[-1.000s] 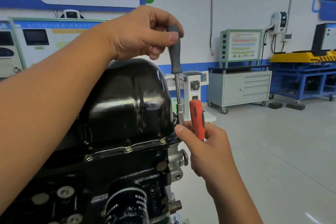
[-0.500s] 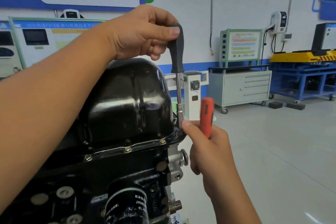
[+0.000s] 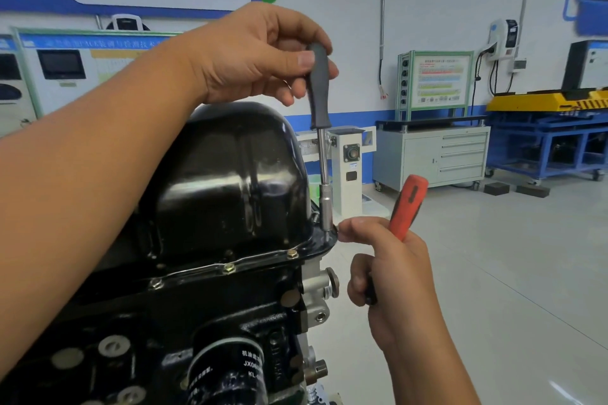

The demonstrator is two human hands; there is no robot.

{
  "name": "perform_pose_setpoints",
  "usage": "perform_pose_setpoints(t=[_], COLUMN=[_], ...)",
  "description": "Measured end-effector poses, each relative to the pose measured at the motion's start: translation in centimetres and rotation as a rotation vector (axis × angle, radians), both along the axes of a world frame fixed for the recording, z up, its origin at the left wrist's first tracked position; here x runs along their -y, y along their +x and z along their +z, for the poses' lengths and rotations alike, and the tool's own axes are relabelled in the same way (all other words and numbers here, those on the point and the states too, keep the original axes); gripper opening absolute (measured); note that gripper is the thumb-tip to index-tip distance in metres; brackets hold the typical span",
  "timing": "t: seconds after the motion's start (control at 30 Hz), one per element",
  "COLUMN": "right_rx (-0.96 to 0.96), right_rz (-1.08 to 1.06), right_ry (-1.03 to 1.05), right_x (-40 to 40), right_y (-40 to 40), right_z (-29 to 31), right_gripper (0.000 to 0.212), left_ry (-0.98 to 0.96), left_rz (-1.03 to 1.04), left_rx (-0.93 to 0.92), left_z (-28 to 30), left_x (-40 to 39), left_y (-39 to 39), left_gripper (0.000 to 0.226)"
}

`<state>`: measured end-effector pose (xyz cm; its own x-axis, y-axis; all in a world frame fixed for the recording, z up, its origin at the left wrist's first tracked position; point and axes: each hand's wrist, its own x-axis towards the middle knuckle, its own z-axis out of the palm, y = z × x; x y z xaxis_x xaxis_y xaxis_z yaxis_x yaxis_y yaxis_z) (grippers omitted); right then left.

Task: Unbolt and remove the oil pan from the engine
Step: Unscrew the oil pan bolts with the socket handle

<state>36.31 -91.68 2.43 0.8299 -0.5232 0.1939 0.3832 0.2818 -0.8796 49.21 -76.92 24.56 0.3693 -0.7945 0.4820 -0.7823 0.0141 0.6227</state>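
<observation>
Head view. Compared with the frame half a second before: red-handled tool [image 3: 407, 207] now leaning further to the right, away from the socket; right forefinger lower, at the flange corner instead of on the socket body. Nut driver [image 3: 319, 115] in nearly the same place, upright.

Left hand [image 3: 260, 52] above the oil pan [image 3: 230, 181], thumb and curled fingers pinching the grey handle of the nut driver near its top. Right hand [image 3: 391, 273] just right of the pan's flange corner, fingers wrapped around the red-handled tool, forefinger stretched out and touching the flange edge beside the socket [image 3: 326, 207].

Long axis of the nut driver vertical: handle up, steel shaft down, socket seated on a bolt at the right front corner of the pan flange. Red handle pointing up and to the right, lower dark part hidden in the fist.

Oil pan black, glossy, dome upward, sitting on the engine block [image 3: 197, 306]; flange bolts [image 3: 291, 253] visible along its front edge. Oil filter [image 3: 227, 375] below the pan, on the block's front.
</observation>
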Motion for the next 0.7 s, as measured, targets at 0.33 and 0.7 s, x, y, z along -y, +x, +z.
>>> perform_pose_setpoints(t=[0.33,0.7], right_rx=[0.015,0.019], right_rz=[0.007,-0.012], right_ry=[-0.069,-0.155], right_x=[-0.01,-0.25], right_y=[-0.01,-0.28], right_z=[-0.11,0.02], right_gripper=[0.010,0.021], left_ry=[0.013,-0.018], left_rz=[-0.059,0.036], left_rx=[-0.043,-0.022], left_z=[0.08,-0.07], left_x=[-0.11,0.28], left_y=[-0.18,-0.19], left_gripper=[0.024,0.022])
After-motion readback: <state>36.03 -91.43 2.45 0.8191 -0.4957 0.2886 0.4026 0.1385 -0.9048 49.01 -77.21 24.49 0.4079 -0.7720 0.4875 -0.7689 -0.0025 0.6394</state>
